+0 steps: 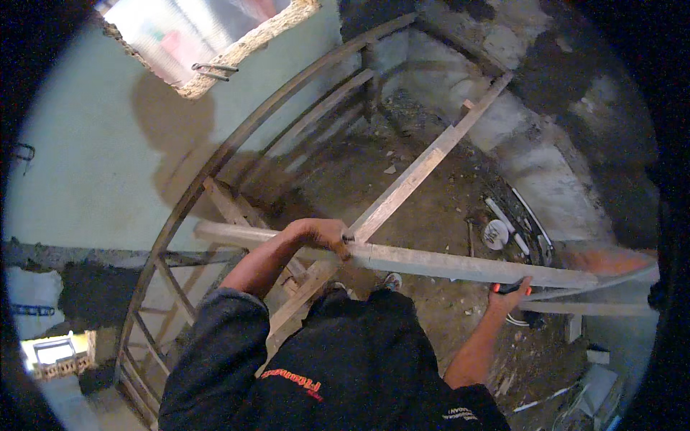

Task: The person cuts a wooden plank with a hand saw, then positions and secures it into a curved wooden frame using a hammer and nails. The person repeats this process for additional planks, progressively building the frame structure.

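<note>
A long pale square-section bar (438, 263) runs across in front of me, from the left frame side to the right. My left hand (327, 235) is curled over it, fingers closed, where a diagonal bar (402, 192) meets it. A small dark piece (348, 235) shows at the fingertips; its kind I cannot make out. Farther right, my right hand (507, 296) is closed around a tool with an orange and black handle (512, 287), held against the near edge of the long bar. The hand and bar hide the rest of that tool.
A large frame with a long rail (215, 154) and crosspieces stands around me on the left. Below lies a dirt floor (431, 194) with rubble. White pipes (507, 225) and a round white lid (495, 234) lie at right. Pale green wall (86, 158) and a window opening (208, 36) are at left.
</note>
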